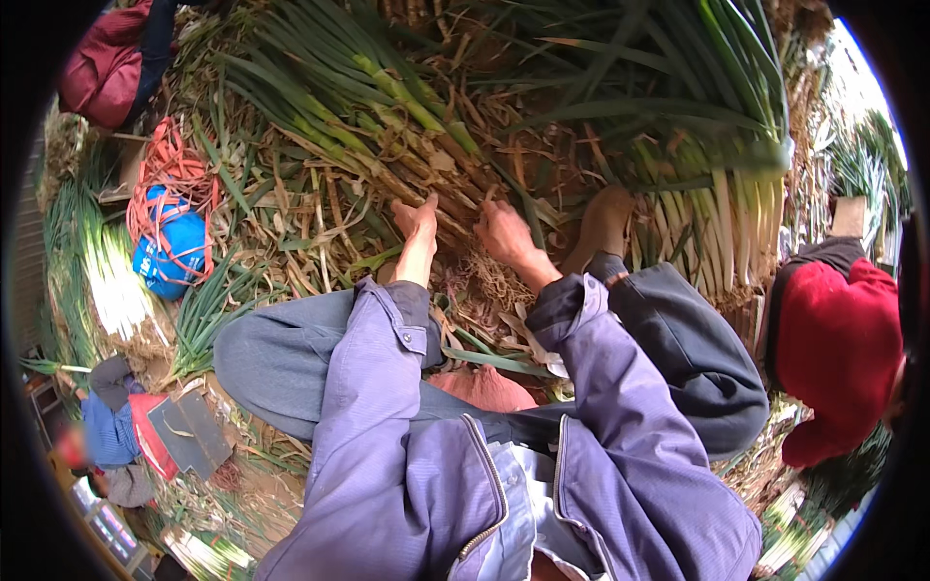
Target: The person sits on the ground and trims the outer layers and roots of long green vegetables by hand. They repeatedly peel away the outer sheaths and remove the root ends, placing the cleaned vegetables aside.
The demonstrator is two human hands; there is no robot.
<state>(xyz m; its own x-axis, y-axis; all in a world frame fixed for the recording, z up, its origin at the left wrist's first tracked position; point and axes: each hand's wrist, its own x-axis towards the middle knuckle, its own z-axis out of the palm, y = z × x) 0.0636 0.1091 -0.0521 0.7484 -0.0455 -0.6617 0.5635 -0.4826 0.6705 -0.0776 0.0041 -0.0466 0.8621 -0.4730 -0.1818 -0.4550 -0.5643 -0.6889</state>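
A bundle of untrimmed green onions (414, 156) lies slantwise before me, leaves pointing up and left, dry brown husks on the stalks. My left hand (417, 226) is at the bundle's left edge, its thumb against the stalks and some fingers hidden beneath. On the opposite side, my right hand (506, 231) has its fingers curled around the stalks near the root end. The tangled roots (498, 279) hang just below, between my forearms. To the right, cleaned green onions (716, 225) with white stalks lie in a row beside my shoe (604, 221).
Orange strapping (174, 171) lies over a blue bag (171, 250) at left, near more white-stalked onions (120, 290). A person in red (835, 356) is close at right; another in blue (109, 428) sits at lower left. Dry husks (290, 218) litter the ground.
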